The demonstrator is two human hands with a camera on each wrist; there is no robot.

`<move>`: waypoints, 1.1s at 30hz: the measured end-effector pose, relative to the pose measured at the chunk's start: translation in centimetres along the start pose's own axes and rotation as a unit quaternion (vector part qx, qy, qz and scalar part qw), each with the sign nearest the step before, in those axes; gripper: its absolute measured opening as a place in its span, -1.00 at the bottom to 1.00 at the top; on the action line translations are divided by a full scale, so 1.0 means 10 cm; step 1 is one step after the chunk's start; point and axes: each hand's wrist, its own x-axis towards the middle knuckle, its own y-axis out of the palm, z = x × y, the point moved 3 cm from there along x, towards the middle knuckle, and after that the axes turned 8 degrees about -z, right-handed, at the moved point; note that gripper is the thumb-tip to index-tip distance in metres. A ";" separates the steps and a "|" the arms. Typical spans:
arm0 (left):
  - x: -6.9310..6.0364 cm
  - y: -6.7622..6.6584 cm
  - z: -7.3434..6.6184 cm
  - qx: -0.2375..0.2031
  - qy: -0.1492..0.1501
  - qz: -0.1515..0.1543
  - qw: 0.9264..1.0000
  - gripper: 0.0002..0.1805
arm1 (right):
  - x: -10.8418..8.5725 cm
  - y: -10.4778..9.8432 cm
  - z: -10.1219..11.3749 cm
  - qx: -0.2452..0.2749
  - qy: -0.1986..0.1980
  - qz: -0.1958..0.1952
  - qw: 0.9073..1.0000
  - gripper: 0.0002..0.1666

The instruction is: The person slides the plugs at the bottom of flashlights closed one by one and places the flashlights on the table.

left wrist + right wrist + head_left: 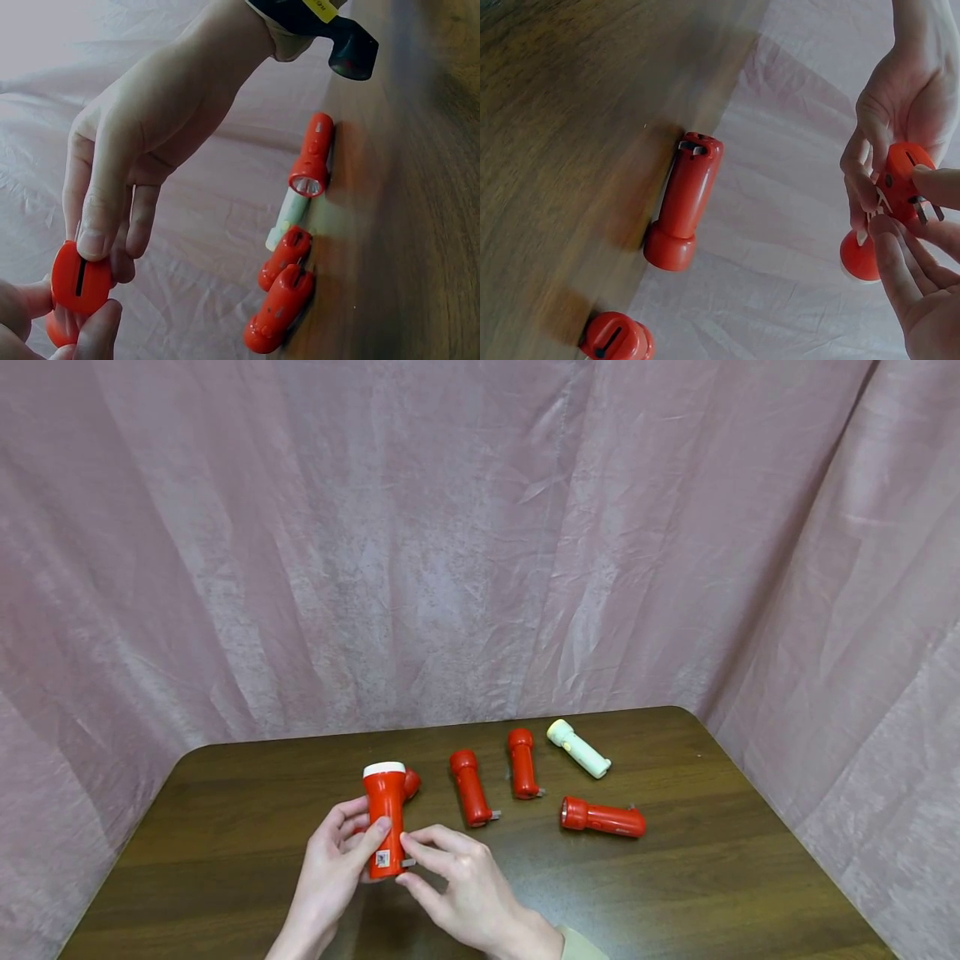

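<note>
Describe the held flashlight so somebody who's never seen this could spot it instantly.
Start at the brown table, then find the left hand over it. That hand grips a red flashlight. Its white rim sets it apart from the other red flashlights nearby, which show none.

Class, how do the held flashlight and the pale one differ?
The held flashlight is red with a white rim; the pale flashlight is whitish green with a yellowish rim. The left hand grips the held flashlight; the pale flashlight lies on the table. Both have flared heads.
</note>
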 end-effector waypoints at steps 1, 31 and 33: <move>0.00 0.00 0.00 -0.001 0.000 0.001 1.000 -0.42 | 0.00 0.00 0.00 0.001 0.003 0.001 1.000 -0.53; -0.06 0.02 0.01 -0.021 -0.001 -0.005 1.000 -0.42 | -0.03 0.03 0.00 0.007 0.030 -0.020 0.999 -0.53; -0.05 0.02 0.02 -0.022 0.002 -0.005 1.000 -0.41 | -0.02 0.03 0.00 0.007 0.031 -0.020 0.999 -0.53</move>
